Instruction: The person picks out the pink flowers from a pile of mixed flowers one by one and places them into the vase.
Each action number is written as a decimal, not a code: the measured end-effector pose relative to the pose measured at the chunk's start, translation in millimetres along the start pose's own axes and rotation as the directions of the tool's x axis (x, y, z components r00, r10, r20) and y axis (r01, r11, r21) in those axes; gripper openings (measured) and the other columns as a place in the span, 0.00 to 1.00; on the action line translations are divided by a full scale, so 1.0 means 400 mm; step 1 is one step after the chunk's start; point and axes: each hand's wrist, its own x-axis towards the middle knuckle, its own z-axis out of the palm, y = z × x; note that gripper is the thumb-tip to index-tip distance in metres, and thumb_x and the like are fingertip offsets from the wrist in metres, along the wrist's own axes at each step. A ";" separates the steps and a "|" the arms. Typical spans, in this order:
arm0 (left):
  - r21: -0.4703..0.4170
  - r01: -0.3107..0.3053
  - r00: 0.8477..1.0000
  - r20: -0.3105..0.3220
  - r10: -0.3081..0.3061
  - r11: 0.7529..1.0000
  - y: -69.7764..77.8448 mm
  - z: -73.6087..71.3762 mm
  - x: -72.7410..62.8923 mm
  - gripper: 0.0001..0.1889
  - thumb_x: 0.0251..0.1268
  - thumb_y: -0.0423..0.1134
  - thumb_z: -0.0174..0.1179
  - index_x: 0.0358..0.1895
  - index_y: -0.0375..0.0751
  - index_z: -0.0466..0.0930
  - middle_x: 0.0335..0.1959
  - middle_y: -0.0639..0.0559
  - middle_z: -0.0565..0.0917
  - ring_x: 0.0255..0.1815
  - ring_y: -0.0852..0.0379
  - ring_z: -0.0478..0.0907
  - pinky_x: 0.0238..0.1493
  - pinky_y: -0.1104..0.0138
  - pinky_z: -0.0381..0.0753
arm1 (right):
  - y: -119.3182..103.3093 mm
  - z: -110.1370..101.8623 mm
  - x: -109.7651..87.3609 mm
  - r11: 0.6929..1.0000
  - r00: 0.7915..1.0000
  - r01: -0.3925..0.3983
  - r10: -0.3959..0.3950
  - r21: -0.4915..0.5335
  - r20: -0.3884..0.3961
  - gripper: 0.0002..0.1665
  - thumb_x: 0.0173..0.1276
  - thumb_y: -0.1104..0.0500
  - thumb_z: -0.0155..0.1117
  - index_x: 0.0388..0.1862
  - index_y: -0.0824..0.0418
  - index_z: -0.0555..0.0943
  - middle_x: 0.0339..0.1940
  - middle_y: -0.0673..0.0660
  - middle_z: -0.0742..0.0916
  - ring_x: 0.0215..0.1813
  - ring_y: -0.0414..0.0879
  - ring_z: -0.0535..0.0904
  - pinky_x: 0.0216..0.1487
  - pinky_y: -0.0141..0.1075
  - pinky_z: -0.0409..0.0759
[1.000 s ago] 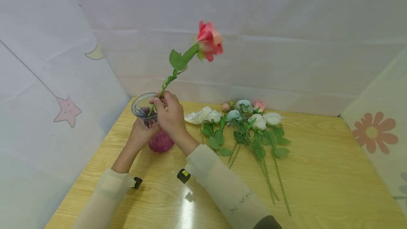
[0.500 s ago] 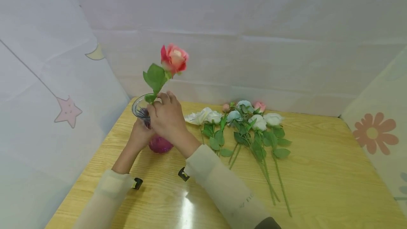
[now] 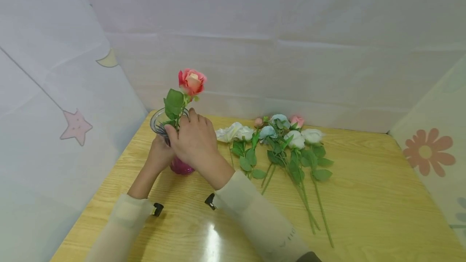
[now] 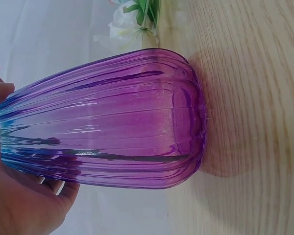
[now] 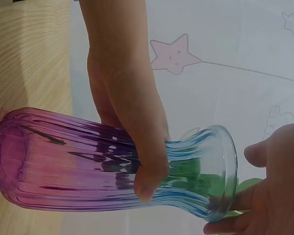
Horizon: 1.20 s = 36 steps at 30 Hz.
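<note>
My left hand [image 3: 159, 155] grips the narrow neck of a ribbed glass vase [image 4: 112, 117], purple at the base and blue toward its flared mouth. The vase stands on the table, a little tilted in the head view. A pink-red rose [image 3: 192, 82] rises from its mouth, with its stem inside the glass. Green leaves [image 5: 206, 183] show through the neck. My right hand [image 3: 196, 142] is at the rim beside the stem. In the right wrist view its thumb stands apart from the fingers [image 5: 240, 200], which reach to the rim.
On the wooden table [image 3: 364, 197], right of the vase, lie several loose flowers: white roses [image 3: 295, 139], blue ones [image 3: 267, 132] and a pink one [image 3: 296, 121], their stems pointing toward me. Pale printed cloth [image 3: 233, 51] hangs behind and at both sides.
The rose has come down and left, its stem sliding deeper into the vase and standing more upright. My right hand has turned over the rim and spread its thumb; the left hand keeps its grip.
</note>
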 end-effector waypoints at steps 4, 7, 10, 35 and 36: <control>0.025 -0.002 1.000 -0.001 0.002 1.000 -0.002 0.000 0.002 0.35 0.68 0.41 0.65 0.74 0.35 0.60 0.67 0.34 0.74 0.71 0.38 0.69 0.73 0.45 0.67 | 0.004 -0.006 -0.013 1.000 1.000 0.009 -0.009 0.010 -0.005 0.42 0.81 0.33 0.31 0.72 0.62 0.72 0.75 0.64 0.72 0.73 0.56 0.70 0.74 0.48 0.67; 0.047 0.000 1.000 -0.010 0.000 0.999 -0.002 0.000 0.003 0.35 0.67 0.42 0.65 0.73 0.35 0.61 0.67 0.35 0.74 0.71 0.38 0.68 0.72 0.44 0.67 | 0.010 -0.012 -0.024 0.999 1.000 0.019 -0.018 0.049 -0.009 0.43 0.80 0.32 0.32 0.74 0.60 0.70 0.75 0.64 0.71 0.75 0.57 0.67 0.76 0.49 0.65; 0.053 -0.003 1.000 -0.011 0.004 0.999 0.000 0.000 0.003 0.30 0.66 0.41 0.65 0.67 0.35 0.64 0.58 0.35 0.77 0.61 0.41 0.74 0.63 0.47 0.75 | 0.020 -0.018 -0.033 0.993 0.999 0.031 -0.030 0.112 -0.011 0.42 0.80 0.32 0.36 0.75 0.59 0.69 0.76 0.64 0.71 0.77 0.57 0.65 0.76 0.51 0.64; 0.037 0.039 0.999 -0.020 -0.038 0.999 0.002 0.003 -0.004 0.42 0.63 0.46 0.70 0.73 0.33 0.58 0.67 0.32 0.73 0.71 0.34 0.68 0.72 0.42 0.66 | 0.117 -0.023 -0.104 0.982 0.998 0.042 -0.050 0.186 0.036 0.41 0.77 0.32 0.44 0.79 0.54 0.64 0.78 0.58 0.68 0.78 0.54 0.63 0.77 0.51 0.63; 0.036 0.040 0.999 -0.023 -0.039 0.999 0.003 0.004 -0.004 0.42 0.63 0.46 0.70 0.73 0.33 0.58 0.67 0.32 0.72 0.70 0.34 0.68 0.72 0.42 0.67 | 0.123 -0.023 -0.106 0.982 0.998 0.036 -0.043 0.184 0.037 0.41 0.77 0.32 0.44 0.78 0.54 0.64 0.78 0.58 0.69 0.78 0.54 0.64 0.77 0.51 0.63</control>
